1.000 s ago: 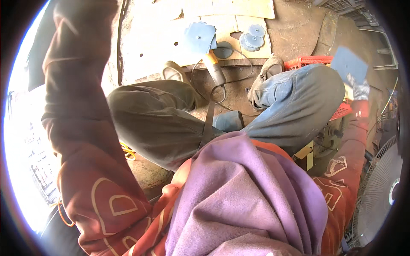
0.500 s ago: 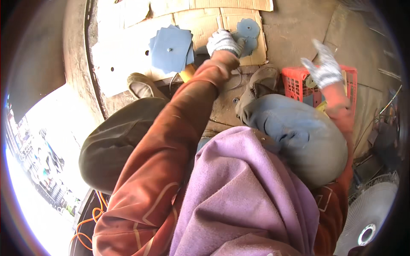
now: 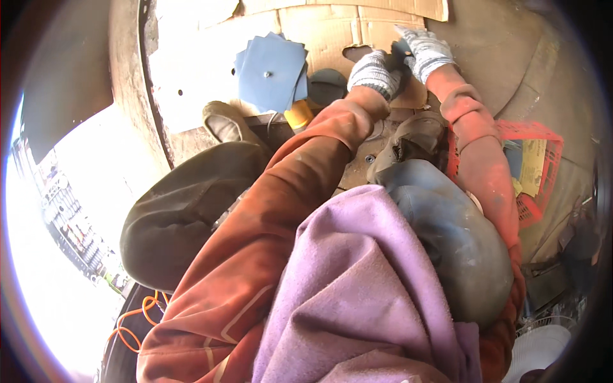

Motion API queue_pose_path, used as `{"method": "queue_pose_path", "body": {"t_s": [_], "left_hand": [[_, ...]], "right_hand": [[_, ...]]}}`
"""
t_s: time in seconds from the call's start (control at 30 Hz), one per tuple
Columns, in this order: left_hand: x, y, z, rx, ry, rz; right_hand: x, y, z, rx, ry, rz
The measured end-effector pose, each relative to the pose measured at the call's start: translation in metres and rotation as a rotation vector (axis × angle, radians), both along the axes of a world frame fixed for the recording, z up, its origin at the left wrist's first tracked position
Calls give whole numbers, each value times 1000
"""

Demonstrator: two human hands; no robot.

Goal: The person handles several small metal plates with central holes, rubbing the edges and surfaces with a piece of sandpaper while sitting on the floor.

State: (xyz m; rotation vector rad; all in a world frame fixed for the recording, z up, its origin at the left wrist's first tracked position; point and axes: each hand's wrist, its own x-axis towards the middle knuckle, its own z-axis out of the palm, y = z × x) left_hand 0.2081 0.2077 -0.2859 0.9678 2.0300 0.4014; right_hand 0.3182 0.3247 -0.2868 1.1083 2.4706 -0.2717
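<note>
Side by side over the cardboard point(image 3: 319, 29), my two hands wear striped knit gloves. My left hand point(image 3: 375, 74) has its fingers closed around a dark blue-grey disc point(image 3: 400, 53), which is tilted and mostly hidden by the gloves. My right hand point(image 3: 426, 53) grips the far right side of the same disc. To their left lies a fanned stack of blue-grey square sheets point(image 3: 268, 75) with a small bolt through its middle. A dark round disc point(image 3: 327, 87) sits between that stack and my left hand. Partly covered by the stack is a yellow cylindrical thing point(image 3: 298, 116).
My right forearm passes over a red plastic crate point(image 3: 554, 156) holding yellow paper and blue pieces. A shoe point(image 3: 223, 121) stands at each side near the cardboard's edge. An orange cord point(image 3: 131, 329) coils at lower left; a fan point(image 3: 541, 348) stands at lower right.
My right hand has swung from above the crate to beside my left hand. The scalloped blue-grey discs no longer lie flat on the cardboard; a disc is now tilted up between both hands.
</note>
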Motion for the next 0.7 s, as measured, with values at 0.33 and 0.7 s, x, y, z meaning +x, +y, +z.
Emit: {"method": "queue_pose_path", "body": {"t_s": [0.33,0.7], "left_hand": [[12,-58,29,371,-547,233],[-204,-169,328,621,-370,76]], "right_hand": [[86,24,79,-356,751,-132],[7,64,138,179,204,-137]]}}
